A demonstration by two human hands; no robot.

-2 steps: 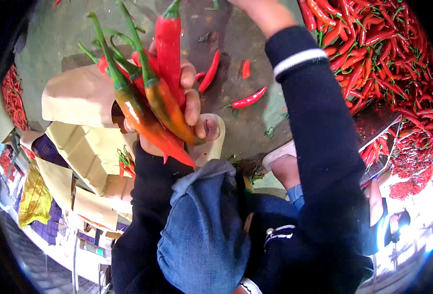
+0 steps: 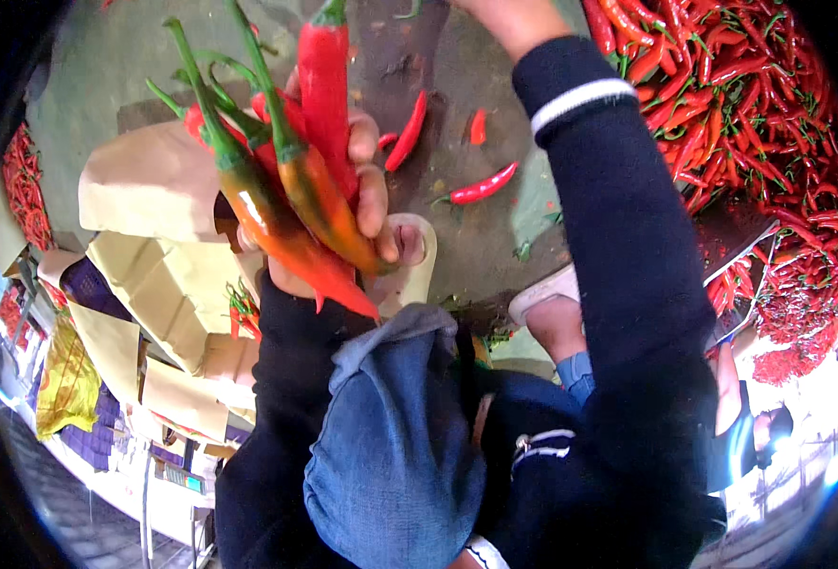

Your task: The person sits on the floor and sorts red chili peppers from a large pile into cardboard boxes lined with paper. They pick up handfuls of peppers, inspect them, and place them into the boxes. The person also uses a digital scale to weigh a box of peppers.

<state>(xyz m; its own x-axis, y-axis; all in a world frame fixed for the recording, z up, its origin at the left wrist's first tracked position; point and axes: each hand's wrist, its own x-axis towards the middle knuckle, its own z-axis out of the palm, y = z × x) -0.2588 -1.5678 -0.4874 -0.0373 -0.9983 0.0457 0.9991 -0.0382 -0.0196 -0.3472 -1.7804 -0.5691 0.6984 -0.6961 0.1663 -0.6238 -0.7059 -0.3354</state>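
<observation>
Several chili peppers [image 2: 326,109] stand in a bunch in my left hand [image 2: 370,194], red ones together with some mottled green and orange. Its fingers wrap round them, with the green stems pointing up and away from me. Two mottled peppers lie across the front and hide part of the hand. My right hand [image 2: 512,21] reaches to the top edge, where the frame cuts off its fingers, so whatever they touch is hidden. Loose red chilies, one of them a whole pepper [image 2: 483,184], lie on the floor between my arms.
A large heap of red chilies [image 2: 732,104] fills the right side. At the left stands an open cardboard box [image 2: 149,289] with a few chilies beside its flaps. Farther left are a yellow bag [image 2: 68,379] and another chili pile [image 2: 26,190]. My feet rest on the grey floor [image 2: 466,251].
My right forearm has shifted slightly to the right. The bunch in my left hand has moved a touch up and left; its grip looks the same.
</observation>
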